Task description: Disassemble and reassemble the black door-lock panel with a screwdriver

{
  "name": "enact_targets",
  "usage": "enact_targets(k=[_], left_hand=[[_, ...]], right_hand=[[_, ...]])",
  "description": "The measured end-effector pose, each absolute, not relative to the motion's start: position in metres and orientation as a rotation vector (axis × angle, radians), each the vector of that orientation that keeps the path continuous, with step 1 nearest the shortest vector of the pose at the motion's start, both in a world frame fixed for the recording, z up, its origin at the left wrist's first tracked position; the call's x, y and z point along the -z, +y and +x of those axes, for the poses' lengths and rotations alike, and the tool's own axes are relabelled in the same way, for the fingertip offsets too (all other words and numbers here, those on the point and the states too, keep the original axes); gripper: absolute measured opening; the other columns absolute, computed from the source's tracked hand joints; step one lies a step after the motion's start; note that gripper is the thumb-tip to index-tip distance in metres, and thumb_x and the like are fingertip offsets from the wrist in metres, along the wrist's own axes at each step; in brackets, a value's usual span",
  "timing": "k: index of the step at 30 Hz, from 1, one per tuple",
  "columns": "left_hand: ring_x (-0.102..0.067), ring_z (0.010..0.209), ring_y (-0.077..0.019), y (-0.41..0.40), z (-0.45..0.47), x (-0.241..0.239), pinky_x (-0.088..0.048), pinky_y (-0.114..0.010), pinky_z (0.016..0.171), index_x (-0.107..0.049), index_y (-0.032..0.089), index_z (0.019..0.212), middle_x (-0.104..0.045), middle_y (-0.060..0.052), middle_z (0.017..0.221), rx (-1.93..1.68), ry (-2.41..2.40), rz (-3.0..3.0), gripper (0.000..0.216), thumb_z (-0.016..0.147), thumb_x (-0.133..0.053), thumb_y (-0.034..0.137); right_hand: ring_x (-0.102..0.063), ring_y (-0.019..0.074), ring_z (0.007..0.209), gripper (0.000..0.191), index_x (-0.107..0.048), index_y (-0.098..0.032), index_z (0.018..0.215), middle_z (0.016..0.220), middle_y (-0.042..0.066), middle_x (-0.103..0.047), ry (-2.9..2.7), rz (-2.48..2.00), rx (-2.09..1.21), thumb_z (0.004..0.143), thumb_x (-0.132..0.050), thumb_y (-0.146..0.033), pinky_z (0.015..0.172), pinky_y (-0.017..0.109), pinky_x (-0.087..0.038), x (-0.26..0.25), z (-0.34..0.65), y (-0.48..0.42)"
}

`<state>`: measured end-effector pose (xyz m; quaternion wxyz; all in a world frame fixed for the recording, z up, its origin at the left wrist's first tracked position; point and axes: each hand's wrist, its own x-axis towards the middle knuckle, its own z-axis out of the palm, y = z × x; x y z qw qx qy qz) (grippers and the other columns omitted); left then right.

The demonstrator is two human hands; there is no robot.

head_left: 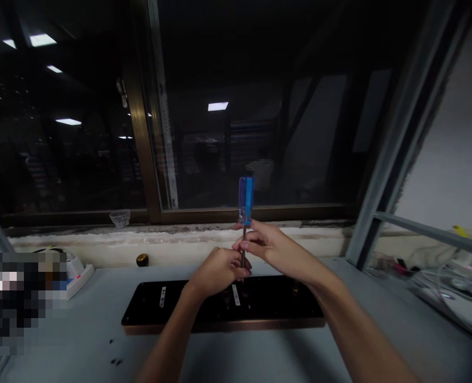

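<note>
A screwdriver (pixel 245 201) with a clear blue handle stands upright over a long black panel (pixel 276 303) lying flat on the grey table. My right hand (pixel 264 243) is closed around the lower handle and the top of the metal shaft. My left hand (pixel 219 271) is closed in a pinch around the lower shaft, just above the panel. The tip is hidden behind my left fingers. White labels (pixel 236 294) are stuck on the panel near the tip.
A white power strip (pixel 80 276) lies at the left. On the sill sit a small dark knob (pixel 142 259) and a clear plastic cup (pixel 120 217). Small dark screws (pixel 116 361) lie on the table's front. Metal frame bars (pixel 383 175) and cluttered cables stand at the right.
</note>
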<state>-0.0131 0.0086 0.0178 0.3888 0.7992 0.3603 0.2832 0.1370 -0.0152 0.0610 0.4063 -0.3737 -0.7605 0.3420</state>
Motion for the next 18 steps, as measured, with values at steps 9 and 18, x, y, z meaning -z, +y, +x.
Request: enact_targets(k=[9,18], left_hand=[[-0.053,0.059,-0.0137,0.007,-0.007,-0.02,-0.039,-0.023,0.059,-0.06,0.015,0.062,-0.057,0.002,0.057,-0.757,1.142,2.24,0.014,0.065,-0.063,0.029],[-0.055,0.063,-0.0134,0.011,-0.016,-0.017,-0.041,-0.021,0.06,-0.062,0.015,0.064,-0.06,0.001,0.062,-0.678,0.956,2.196,0.005,0.067,-0.059,0.018]], right_hand=[[-0.055,0.0153,0.055,0.004,-0.059,-0.019,0.071,0.055,-0.003,-0.057,-1.874,-1.191,-0.411,0.069,-0.057,-0.022,0.056,0.027,-0.041,-0.063,0.126,-0.013],[-0.06,0.0135,0.065,0.019,-0.05,-0.021,0.097,0.077,0.0,-0.065,-1.955,-0.905,-0.799,0.079,-0.048,-0.023,0.061,0.026,-0.046,-0.059,0.13,-0.016]])
